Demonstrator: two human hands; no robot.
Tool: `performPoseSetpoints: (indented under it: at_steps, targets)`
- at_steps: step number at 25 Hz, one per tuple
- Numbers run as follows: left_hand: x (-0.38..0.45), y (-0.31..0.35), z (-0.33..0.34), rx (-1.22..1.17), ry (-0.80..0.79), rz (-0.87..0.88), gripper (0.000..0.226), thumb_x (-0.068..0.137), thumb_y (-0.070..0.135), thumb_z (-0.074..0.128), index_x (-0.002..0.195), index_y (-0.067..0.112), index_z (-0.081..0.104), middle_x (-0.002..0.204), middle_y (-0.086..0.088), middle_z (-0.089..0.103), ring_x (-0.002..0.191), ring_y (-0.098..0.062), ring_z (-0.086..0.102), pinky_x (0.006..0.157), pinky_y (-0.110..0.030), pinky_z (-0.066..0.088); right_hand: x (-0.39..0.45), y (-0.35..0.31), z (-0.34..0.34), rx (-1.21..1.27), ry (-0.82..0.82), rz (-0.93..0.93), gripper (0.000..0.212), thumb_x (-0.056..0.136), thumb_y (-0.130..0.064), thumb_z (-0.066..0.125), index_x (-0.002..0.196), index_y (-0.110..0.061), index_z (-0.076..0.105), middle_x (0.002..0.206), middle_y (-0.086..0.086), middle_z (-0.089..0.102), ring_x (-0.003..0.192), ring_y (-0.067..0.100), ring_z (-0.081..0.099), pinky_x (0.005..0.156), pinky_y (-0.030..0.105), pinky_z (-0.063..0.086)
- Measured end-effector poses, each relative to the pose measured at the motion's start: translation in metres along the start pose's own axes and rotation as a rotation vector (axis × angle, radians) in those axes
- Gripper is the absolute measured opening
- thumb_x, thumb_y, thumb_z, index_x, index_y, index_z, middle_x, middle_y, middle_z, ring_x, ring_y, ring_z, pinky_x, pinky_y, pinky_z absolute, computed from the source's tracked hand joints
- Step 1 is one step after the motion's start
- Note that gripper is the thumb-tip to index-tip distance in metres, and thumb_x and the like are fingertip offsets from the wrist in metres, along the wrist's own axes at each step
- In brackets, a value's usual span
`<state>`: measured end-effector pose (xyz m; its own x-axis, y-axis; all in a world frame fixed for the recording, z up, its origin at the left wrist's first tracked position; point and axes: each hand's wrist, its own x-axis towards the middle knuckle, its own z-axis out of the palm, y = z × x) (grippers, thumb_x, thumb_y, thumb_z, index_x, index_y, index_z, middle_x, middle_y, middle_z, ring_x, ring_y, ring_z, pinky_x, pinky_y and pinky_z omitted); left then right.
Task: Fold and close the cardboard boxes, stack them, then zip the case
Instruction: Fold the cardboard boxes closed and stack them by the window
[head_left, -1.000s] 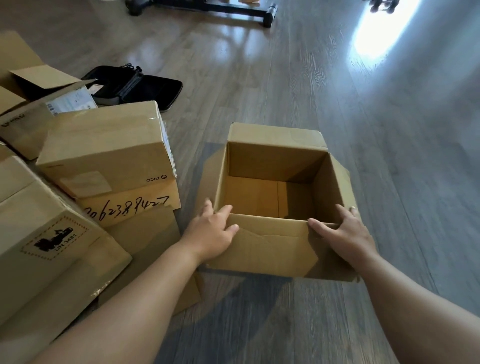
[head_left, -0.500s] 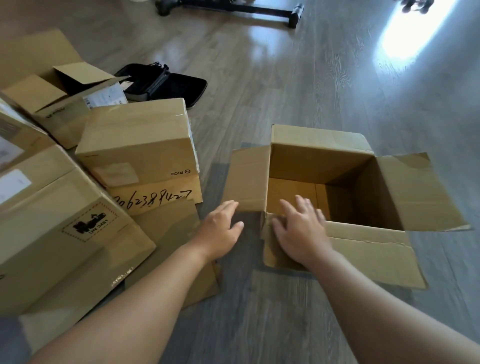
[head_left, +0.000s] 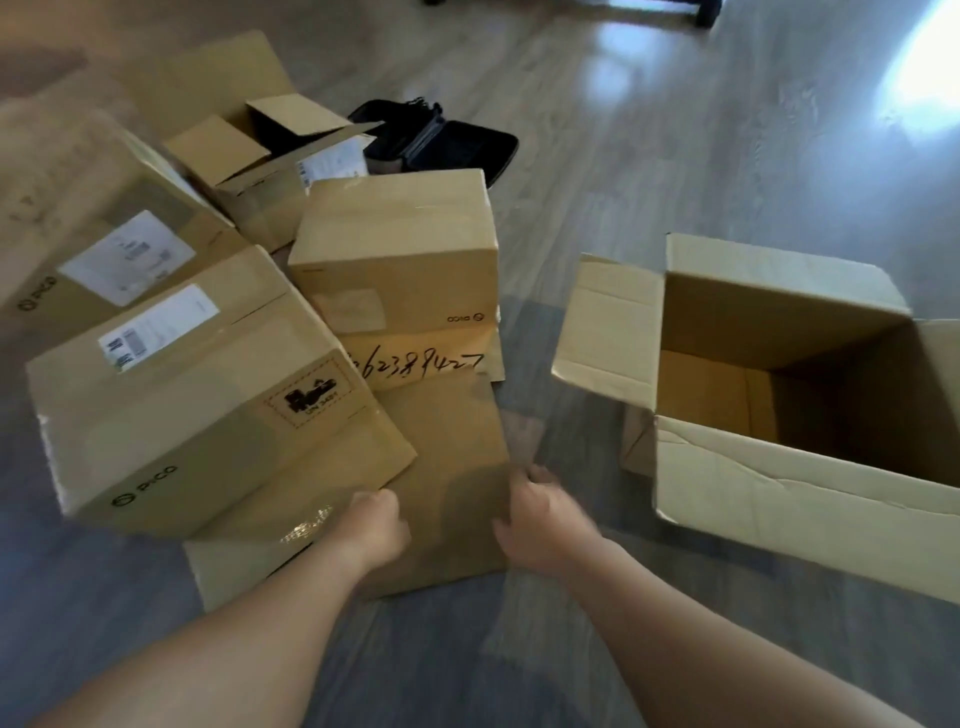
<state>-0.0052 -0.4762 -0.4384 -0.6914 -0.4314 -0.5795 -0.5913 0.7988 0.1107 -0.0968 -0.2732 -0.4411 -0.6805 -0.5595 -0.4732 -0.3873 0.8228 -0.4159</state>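
Little of the task is judged done. The open box (head_left: 779, 395) stands unfolded at right; the case (head_left: 447, 143) lies unzipped beyond the pile (head_left: 208, 395). The flat carton (head_left: 447, 467) is gripped at its edges by the left hand (head_left: 376, 525) and right hand (head_left: 540, 514), fingers curled. Bare floor (head_left: 675, 156) lies beyond; the pile crowds the left.

Looks like a room in a home or small office that's doubling as a packing spot. Grey wood-look plank flooring (head_left: 649, 156) with daylight glaring off it at the top right, and everything just sits straight on the floor: a bunch of brown cardboard shipping boxes (head_left: 208, 395) with white labels and printed logos, one open empty brown carton (head_left: 800, 499), plus a black zip-up case (head_left: 441, 143) lying open behind them.
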Motion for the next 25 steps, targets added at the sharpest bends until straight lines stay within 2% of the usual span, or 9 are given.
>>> performPoseSetpoints:
  at_steps: [2,5,7,10,14,16,19,22,25]
  targets:
    - [-0.001,-0.019,0.008,0.062,-0.072,-0.045,0.028,0.091,0.029,0.052,0.108,0.009,0.062,0.121,-0.016,0.062,0.111,-0.034,0.061,0.090,-0.035,0.051,0.003,0.009,0.014,-0.003,-0.125,0.079,0.071,0.091,-0.036,0.060,0.153,-0.018,0.030,0.151,0.016,0.039,0.138,0.036,0.042,0.109,0.039,0.043]
    - [0.002,-0.032,0.013,0.073,-0.070,-0.062,0.027,0.088,0.030,0.053,0.109,0.013,0.060,0.122,-0.012,0.061,0.113,-0.032,0.060,0.089,-0.033,0.050,0.010,0.010,0.026,-0.055,-0.151,0.126,0.080,0.088,-0.040,0.060,0.157,-0.024,0.021,0.155,0.010,0.032,0.143,0.037,0.032,0.112,0.044,0.039]
    - [0.004,-0.027,0.015,-0.001,-0.063,-0.032,0.022,0.087,0.033,0.057,0.100,0.016,0.054,0.116,-0.009,0.061,0.107,-0.029,0.060,0.081,-0.030,0.047,0.015,0.002,0.029,-0.036,-0.147,0.132,0.084,0.086,-0.045,0.060,0.157,-0.022,0.021,0.158,0.009,0.025,0.147,0.037,0.023,0.116,0.045,0.034]
    - [0.004,-0.011,0.017,-0.124,-0.065,0.000,0.021,0.081,0.032,0.061,0.079,0.020,0.044,0.099,-0.003,0.058,0.090,-0.024,0.056,0.071,-0.026,0.041,0.020,-0.004,0.029,0.039,-0.095,0.185,0.086,0.084,-0.050,0.062,0.156,-0.024,0.025,0.158,0.011,0.025,0.146,0.039,0.024,0.116,0.044,0.034]
    - [0.003,0.004,0.021,-0.125,-0.069,0.090,0.020,0.078,0.029,0.062,0.091,0.020,0.049,0.112,-0.005,0.050,0.104,-0.024,0.053,0.082,-0.030,0.046,0.012,0.017,0.018,0.067,-0.009,0.259,0.081,0.087,-0.048,0.063,0.157,-0.027,0.029,0.153,0.014,0.036,0.140,0.043,0.035,0.113,0.044,0.038]
    - [0.004,0.012,0.021,-0.142,-0.038,0.141,0.016,0.077,0.025,0.062,0.089,0.020,0.052,0.110,-0.003,0.048,0.103,-0.022,0.052,0.087,-0.031,0.049,0.004,0.031,0.014,0.041,0.034,0.273,0.078,0.088,-0.053,0.060,0.155,-0.029,0.030,0.146,0.011,0.044,0.135,0.039,0.038,0.108,0.045,0.041]
    - [0.005,0.026,0.021,-0.172,0.006,0.180,0.016,0.078,0.021,0.066,0.093,0.020,0.059,0.110,-0.002,0.054,0.101,-0.019,0.056,0.085,-0.031,0.054,-0.007,0.042,0.005,0.024,0.100,0.290,0.079,0.085,-0.061,0.059,0.153,-0.033,0.028,0.145,0.006,0.039,0.136,0.036,0.032,0.106,0.049,0.043]
    - [0.001,0.037,0.019,-0.208,0.114,0.172,0.020,0.082,0.028,0.071,0.098,0.017,0.063,0.102,-0.001,0.061,0.092,-0.018,0.061,0.082,-0.036,0.057,-0.012,0.045,-0.006,0.059,0.153,0.275,0.080,0.086,-0.058,0.062,0.153,-0.030,0.028,0.150,0.005,0.033,0.142,0.035,0.025,0.109,0.052,0.041]
    - [-0.009,0.045,0.003,-0.306,0.275,0.067,0.040,0.084,0.040,0.075,0.110,0.012,0.061,0.111,-0.005,0.058,0.099,-0.024,0.060,0.084,-0.034,0.052,-0.017,0.040,-0.014,0.109,0.177,0.241,0.082,0.086,-0.055,0.067,0.153,-0.027,0.029,0.154,0.008,0.034,0.142,0.033,0.032,0.107,0.049,0.044]
